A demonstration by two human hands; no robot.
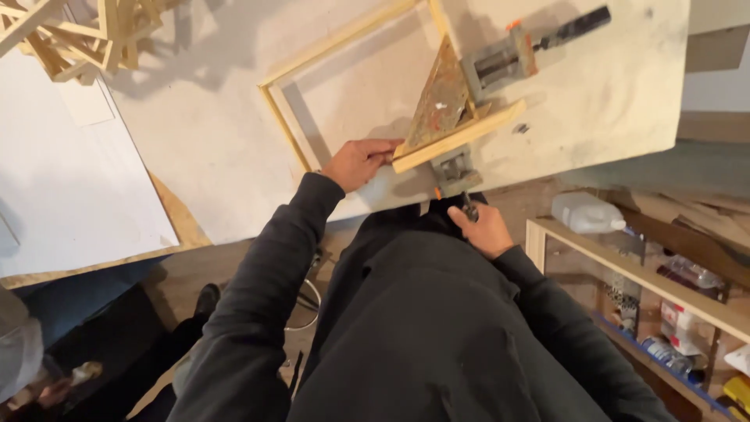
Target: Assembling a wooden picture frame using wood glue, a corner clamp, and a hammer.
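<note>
A light wooden frame (pixel 281 117) lies on a pale worktable (pixel 211 156). A wooden strip (pixel 461 137) runs along the frame's near corner beside a worn triangular square (pixel 439 101). My left hand (pixel 358 162) presses on the strip's left end. My right hand (pixel 483 227) grips the black handle of a grey clamp (pixel 455 170) at the table's front edge. A second grey clamp (pixel 500 62) with a black handle holds the far side of the triangle.
A pile of wooden frame pieces (pixel 86 35) sits at the far left. A white board (pixel 62 180) lies left of the table. Low wooden shelves (pixel 648 273) at the right hold a white jug (pixel 586 212) and bottles.
</note>
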